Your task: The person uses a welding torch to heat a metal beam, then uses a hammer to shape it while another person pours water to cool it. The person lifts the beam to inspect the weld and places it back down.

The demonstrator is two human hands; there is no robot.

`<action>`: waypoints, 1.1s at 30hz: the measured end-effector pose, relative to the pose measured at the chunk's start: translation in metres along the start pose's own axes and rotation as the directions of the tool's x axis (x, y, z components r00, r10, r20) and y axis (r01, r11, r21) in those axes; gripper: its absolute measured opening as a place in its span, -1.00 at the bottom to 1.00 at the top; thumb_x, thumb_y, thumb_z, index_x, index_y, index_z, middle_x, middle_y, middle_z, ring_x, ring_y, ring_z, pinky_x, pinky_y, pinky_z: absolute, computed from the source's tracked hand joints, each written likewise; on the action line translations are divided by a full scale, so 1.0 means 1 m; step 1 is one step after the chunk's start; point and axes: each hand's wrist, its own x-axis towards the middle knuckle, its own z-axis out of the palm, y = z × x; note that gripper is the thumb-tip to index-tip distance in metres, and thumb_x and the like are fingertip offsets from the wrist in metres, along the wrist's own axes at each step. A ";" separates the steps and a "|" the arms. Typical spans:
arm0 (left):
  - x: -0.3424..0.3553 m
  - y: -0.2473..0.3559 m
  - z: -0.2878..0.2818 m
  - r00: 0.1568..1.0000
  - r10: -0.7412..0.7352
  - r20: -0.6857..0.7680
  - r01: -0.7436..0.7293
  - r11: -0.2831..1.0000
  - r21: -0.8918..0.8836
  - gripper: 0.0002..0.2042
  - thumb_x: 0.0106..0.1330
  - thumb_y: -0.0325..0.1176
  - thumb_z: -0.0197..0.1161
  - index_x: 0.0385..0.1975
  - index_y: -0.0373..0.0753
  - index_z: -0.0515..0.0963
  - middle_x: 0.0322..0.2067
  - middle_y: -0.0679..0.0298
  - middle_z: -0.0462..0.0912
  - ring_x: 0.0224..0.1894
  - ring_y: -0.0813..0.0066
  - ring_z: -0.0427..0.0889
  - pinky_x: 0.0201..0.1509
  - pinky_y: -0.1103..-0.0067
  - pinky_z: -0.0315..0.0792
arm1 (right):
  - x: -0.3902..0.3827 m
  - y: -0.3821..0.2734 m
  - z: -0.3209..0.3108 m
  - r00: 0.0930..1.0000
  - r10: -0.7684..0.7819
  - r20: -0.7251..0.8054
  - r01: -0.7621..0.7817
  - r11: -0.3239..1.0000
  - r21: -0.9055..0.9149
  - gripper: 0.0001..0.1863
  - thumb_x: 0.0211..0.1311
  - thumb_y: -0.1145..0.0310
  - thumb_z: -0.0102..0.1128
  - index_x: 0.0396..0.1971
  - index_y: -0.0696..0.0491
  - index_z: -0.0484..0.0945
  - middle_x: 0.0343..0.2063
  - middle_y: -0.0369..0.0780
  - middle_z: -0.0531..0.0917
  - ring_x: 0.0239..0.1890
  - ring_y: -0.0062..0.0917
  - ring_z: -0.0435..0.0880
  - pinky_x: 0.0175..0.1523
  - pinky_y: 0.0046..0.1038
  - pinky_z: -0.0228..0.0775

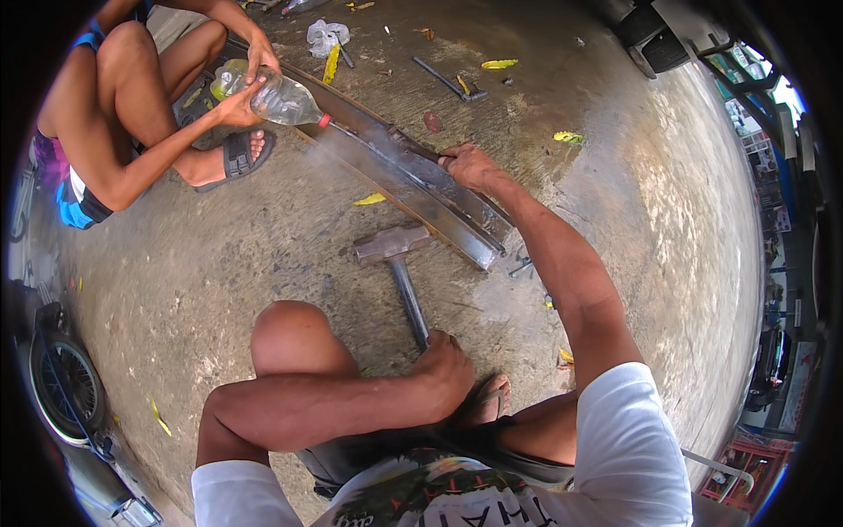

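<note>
My left hand [446, 373] is closed round the handle of a sledgehammer [394, 243], whose steel head rests near the ground in front of my knees. Farther out, my right hand [475, 167] grips the end of a dark bar [413, 146], which lies over a long metal channel [408, 207]; its exact kind is hard to make out. Another person's two hands [248, 98] squeeze or tip a clear plastic bottle [285, 101] with a red cap, pouring water along the channel. Whitish vapour hangs over the metal there.
The concrete floor is wet around the channel. A T-shaped metal tool [448, 79], a crumpled plastic bag [327, 37] and several yellow leaves lie beyond it. A motorcycle wheel [68, 386] stands at the left, and the other person's sandalled foot [235, 158] is beside the channel.
</note>
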 end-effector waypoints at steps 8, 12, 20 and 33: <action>-0.029 0.005 -0.033 1.000 0.026 0.002 -0.026 1.000 -0.003 -0.77 0.24 -0.32 0.20 -0.24 -0.26 0.72 -0.23 0.17 0.70 -0.03 0.22 0.58 0.07 0.31 0.35 | -0.084 0.029 -0.067 0.866 0.346 0.362 -0.332 0.938 -0.103 -0.58 0.36 0.09 0.03 0.01 0.03 0.64 -0.18 0.02 0.71 -0.04 -0.13 0.67 0.14 -0.24 0.45; -0.037 0.016 -0.038 0.994 0.098 -0.043 -0.098 0.995 -0.017 -0.79 0.23 -0.33 0.19 -0.28 -0.21 0.74 -0.27 0.19 0.70 -0.08 0.23 0.58 0.07 0.29 0.35 | -0.115 0.094 -0.077 0.865 0.388 0.320 -0.268 0.894 -0.359 -0.61 0.28 0.15 0.10 0.01 -0.02 0.67 -0.33 -0.06 0.70 -0.20 -0.24 0.71 0.00 -0.27 0.51; -0.028 0.005 -0.022 0.995 0.099 0.019 -0.099 0.995 0.003 -0.73 0.30 -0.27 0.15 -0.09 -0.14 0.69 -0.22 0.18 0.72 -0.07 0.17 0.59 0.06 0.09 0.31 | -0.102 0.044 -0.081 0.954 0.247 0.169 -0.204 0.950 -0.234 -0.58 0.31 0.12 0.09 0.08 -0.03 0.63 0.07 0.01 0.60 0.15 -0.16 0.57 0.25 -0.26 0.36; -0.011 -0.004 -0.019 0.995 -0.043 0.094 0.053 0.993 -0.110 -0.74 0.24 -0.33 0.21 -0.17 -0.31 0.70 -0.16 0.09 0.72 0.05 0.13 0.58 0.20 0.19 0.32 | -0.036 0.020 -0.015 0.983 0.179 0.041 -0.174 0.979 -0.103 -0.58 0.36 0.04 0.05 0.07 -0.07 0.63 -0.02 -0.01 0.66 0.06 -0.10 0.62 0.21 -0.22 0.43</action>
